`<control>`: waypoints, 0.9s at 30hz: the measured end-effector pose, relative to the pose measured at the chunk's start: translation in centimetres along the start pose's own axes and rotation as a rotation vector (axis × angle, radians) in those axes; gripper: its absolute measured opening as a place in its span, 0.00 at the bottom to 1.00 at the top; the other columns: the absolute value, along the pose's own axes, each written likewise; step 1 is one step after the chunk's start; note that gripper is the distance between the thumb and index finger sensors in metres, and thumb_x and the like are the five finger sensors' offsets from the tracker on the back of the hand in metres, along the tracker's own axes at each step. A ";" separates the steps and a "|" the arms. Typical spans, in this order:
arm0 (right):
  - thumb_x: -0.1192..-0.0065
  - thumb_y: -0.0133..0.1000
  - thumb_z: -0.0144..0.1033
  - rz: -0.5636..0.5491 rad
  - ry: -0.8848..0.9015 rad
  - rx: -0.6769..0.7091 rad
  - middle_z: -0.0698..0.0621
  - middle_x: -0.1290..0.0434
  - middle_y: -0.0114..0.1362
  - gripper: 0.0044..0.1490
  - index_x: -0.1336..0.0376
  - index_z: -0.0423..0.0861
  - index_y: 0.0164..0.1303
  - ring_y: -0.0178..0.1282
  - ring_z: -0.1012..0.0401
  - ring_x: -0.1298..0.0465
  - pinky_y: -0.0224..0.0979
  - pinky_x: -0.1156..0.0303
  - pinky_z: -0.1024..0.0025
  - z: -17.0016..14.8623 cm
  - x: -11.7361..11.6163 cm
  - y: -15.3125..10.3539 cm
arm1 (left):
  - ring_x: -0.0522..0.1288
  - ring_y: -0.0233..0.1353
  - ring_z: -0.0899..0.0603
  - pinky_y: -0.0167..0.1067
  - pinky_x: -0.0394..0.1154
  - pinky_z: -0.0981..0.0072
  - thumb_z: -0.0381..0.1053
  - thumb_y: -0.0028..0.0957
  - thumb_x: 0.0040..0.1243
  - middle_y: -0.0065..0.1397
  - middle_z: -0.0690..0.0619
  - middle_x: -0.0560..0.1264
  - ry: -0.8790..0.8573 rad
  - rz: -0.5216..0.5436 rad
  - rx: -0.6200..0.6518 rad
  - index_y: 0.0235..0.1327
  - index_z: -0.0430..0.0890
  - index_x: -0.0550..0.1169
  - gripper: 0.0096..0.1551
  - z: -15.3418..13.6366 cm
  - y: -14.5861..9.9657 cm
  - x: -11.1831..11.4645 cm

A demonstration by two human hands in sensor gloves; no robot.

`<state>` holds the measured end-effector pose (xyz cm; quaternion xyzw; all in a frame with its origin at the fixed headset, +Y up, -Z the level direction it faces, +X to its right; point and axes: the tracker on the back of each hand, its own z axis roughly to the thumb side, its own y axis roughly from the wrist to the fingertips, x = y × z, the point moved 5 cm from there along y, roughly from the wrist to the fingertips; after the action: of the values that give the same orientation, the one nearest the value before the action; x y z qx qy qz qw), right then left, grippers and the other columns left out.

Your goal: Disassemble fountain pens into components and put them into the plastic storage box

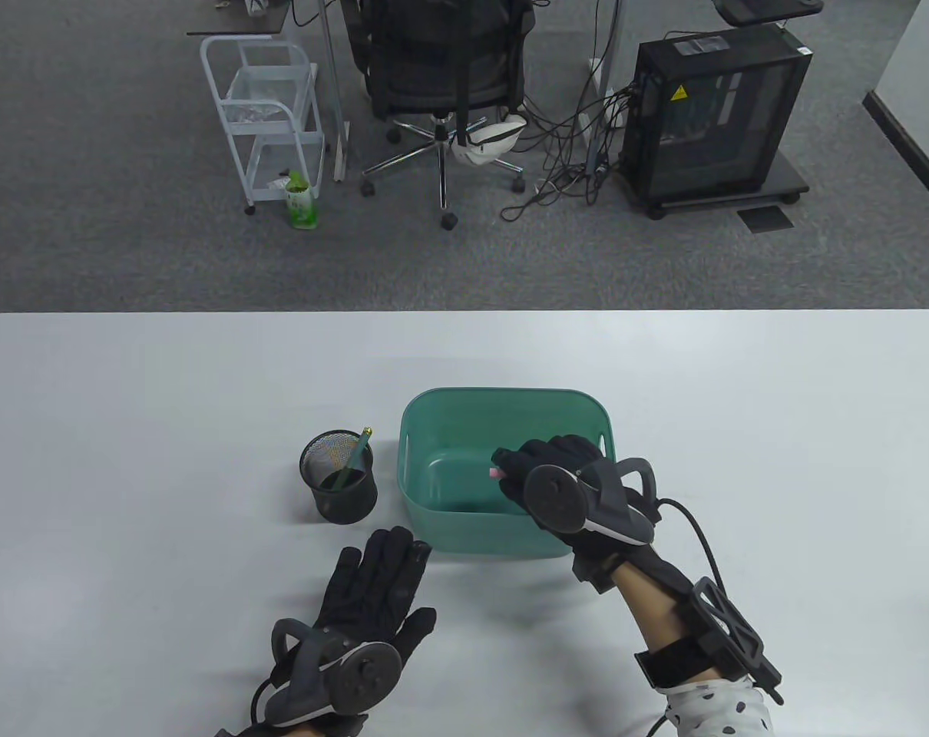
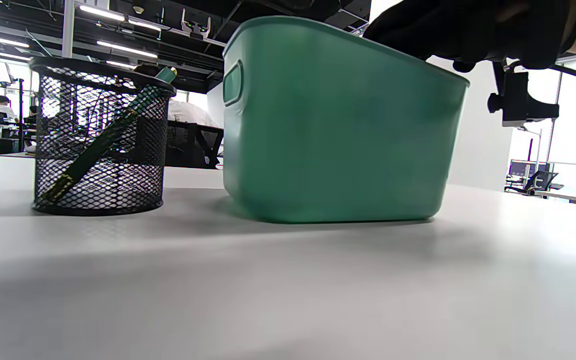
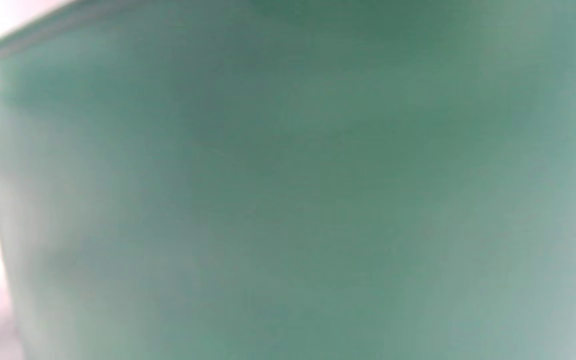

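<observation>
Fountain pen, green with gold trim (image 1: 355, 458), leans in the black mesh cup (image 1: 338, 477) on the white counter (image 1: 127, 461); grabbed carelessly, the light cup could tip. Left hand (image 1: 372, 587) lies flat, fingers straight, just short of it. Right hand (image 1: 545, 472) pinches a small pink piece (image 1: 496, 474) over the teal plastic storage box (image 1: 503, 407).

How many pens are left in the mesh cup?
1: a green pen leans inside the black mesh pen cup, left of the green storage box. None others visible.
</observation>
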<state>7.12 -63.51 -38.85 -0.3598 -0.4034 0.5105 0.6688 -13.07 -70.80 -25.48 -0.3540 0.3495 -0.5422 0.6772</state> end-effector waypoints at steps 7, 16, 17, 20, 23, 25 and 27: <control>0.43 0.60 0.54 -0.023 -0.006 0.009 0.53 0.32 0.80 0.33 0.35 0.59 0.77 0.77 0.57 0.29 0.84 0.42 0.50 0.0 0.2 -0.2 | 0.46 0.92 0.33 0.85 0.39 0.41 0.62 0.72 0.30 0.96 0.39 0.47 0.001 -0.004 0.001 0.95 0.42 0.47 0.43 0.0 0.0 0.0; 0.51 0.62 0.56 -0.066 0.003 0.004 0.51 0.42 0.89 0.38 0.41 0.57 0.84 0.87 0.54 0.39 0.88 0.48 0.50 -0.3 0.9 -1.4 | 0.46 0.92 0.33 0.85 0.39 0.41 0.62 0.72 0.30 0.96 0.39 0.47 -0.001 -0.006 0.000 0.95 0.42 0.47 0.43 0.0 0.1 0.0; 0.52 0.62 0.56 -0.068 0.003 -0.001 0.51 0.43 0.90 0.39 0.43 0.57 0.86 0.88 0.53 0.40 0.88 0.49 0.50 -0.4 1.1 -1.7 | 0.46 0.92 0.33 0.85 0.39 0.41 0.62 0.72 0.30 0.96 0.39 0.47 0.000 -0.007 -0.001 0.95 0.42 0.47 0.43 0.0 0.1 0.0; 0.55 0.63 0.56 -0.073 0.014 -0.007 0.50 0.48 0.92 0.41 0.47 0.57 0.88 0.90 0.52 0.44 0.89 0.52 0.50 -0.6 1.4 -2.3 | 0.46 0.92 0.33 0.85 0.39 0.41 0.63 0.72 0.30 0.96 0.39 0.47 -0.001 -0.008 -0.002 0.95 0.42 0.48 0.43 0.0 0.2 0.1; 0.56 0.63 0.56 -0.087 0.017 -0.007 0.50 0.51 0.92 0.42 0.49 0.55 0.89 0.91 0.52 0.47 0.89 0.53 0.51 -0.8 1.9 -3.4 | 0.46 0.92 0.33 0.85 0.39 0.41 0.63 0.72 0.30 0.96 0.39 0.47 -0.001 -0.009 -0.003 0.95 0.42 0.47 0.43 0.0 0.2 0.1; 0.56 0.63 0.55 -0.096 0.016 -0.007 0.49 0.51 0.92 0.42 0.50 0.55 0.90 0.91 0.51 0.47 0.89 0.53 0.51 -0.9 2.2 -4.1 | 0.46 0.92 0.33 0.85 0.39 0.41 0.63 0.72 0.30 0.96 0.39 0.47 -0.001 -0.011 -0.003 0.95 0.42 0.47 0.43 0.0 0.2 0.1; 0.57 0.63 0.55 -0.101 0.020 -0.003 0.49 0.52 0.92 0.42 0.51 0.55 0.90 0.91 0.51 0.48 0.89 0.54 0.51 -1.0 2.3 -5.0 | 0.46 0.92 0.33 0.85 0.39 0.41 0.63 0.72 0.30 0.96 0.39 0.47 -0.001 -0.013 -0.003 0.95 0.42 0.47 0.43 0.0 0.2 0.1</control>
<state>10.35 -62.42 -34.39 -0.3451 -0.4154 0.4717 0.6970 -12.97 -70.88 -25.66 -0.3575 0.3478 -0.5458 0.6733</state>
